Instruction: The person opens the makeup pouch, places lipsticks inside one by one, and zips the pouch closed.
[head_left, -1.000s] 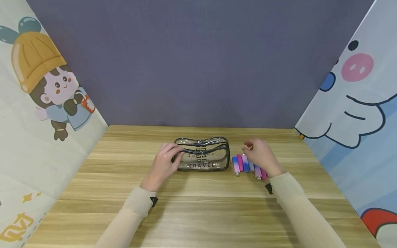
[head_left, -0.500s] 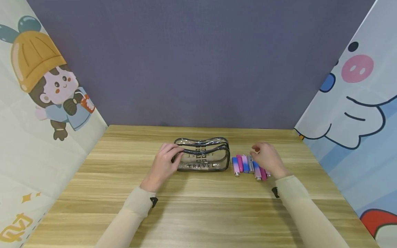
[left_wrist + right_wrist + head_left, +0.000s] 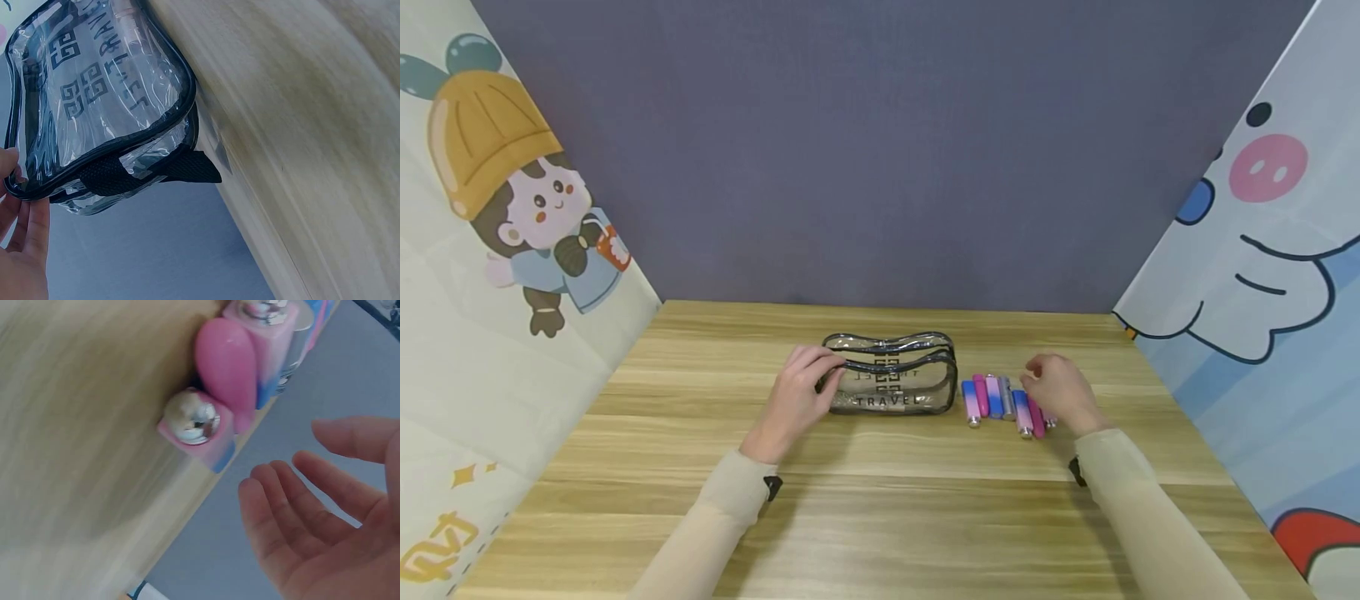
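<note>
A clear pouch (image 3: 887,402) with black piping and the word TRAVEL stands on the table. My left hand (image 3: 794,395) pinches its upper left corner; the left wrist view shows thumb and fingers at the black edge. To the pouch's right lies a row of small sticks: several pink-and-blue square tubes (image 3: 972,406) with shiny silvery ends, a grey cylinder (image 3: 1007,400) and pink rounded sticks (image 3: 225,359). Over the row's right end hovers my right hand (image 3: 1066,393), fingers relaxed and holding nothing. It partly covers the rightmost tube (image 3: 219,453) in the head view.
The wooden table (image 3: 880,517) runs back to a plain grey-purple panel (image 3: 880,167). Cartoon-printed sheets stand on the left (image 3: 490,375) and right (image 3: 1240,275). A black strap tab (image 3: 190,169) sticks out from the pouch's side.
My right hand has moved rightward along the row of sticks, uncovering the grey cylinder and tubes beside it. The left hand has stayed at the pouch's corner.
</note>
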Demonstrator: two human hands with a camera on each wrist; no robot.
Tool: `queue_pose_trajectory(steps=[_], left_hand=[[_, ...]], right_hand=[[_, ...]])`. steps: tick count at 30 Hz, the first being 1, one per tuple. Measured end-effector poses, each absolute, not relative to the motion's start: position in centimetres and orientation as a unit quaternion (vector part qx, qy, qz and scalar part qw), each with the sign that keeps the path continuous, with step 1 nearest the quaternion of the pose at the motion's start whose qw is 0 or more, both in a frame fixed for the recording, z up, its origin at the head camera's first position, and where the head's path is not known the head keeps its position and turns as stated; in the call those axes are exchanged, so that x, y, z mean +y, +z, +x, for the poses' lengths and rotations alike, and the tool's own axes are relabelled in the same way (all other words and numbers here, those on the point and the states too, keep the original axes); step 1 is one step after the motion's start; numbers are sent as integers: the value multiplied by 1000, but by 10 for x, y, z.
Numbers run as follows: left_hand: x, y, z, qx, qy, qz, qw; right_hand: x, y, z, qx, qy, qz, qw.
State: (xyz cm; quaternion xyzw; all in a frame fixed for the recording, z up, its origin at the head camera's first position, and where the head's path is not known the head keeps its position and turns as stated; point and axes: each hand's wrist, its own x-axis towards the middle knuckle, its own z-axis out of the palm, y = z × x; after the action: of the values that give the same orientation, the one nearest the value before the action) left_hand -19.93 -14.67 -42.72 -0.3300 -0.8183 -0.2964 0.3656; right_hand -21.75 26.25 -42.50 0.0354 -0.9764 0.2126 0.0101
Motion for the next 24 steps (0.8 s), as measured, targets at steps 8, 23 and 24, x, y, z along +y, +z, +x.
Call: queue_pose_trajectory(steps=[8, 23, 24], left_hand=[[-147, -429, -201, -816, -298, -333, 367], [-147, -430, -203, -815, -292, -334, 372], [-147, -431, -203, -815, -292, -334, 373]], right_hand=[[270, -430, -217, -979, 201, 14, -14], [281, -434, -212, -978, 193, -38, -76], [282, -434, -212, -977, 192, -41, -79]])
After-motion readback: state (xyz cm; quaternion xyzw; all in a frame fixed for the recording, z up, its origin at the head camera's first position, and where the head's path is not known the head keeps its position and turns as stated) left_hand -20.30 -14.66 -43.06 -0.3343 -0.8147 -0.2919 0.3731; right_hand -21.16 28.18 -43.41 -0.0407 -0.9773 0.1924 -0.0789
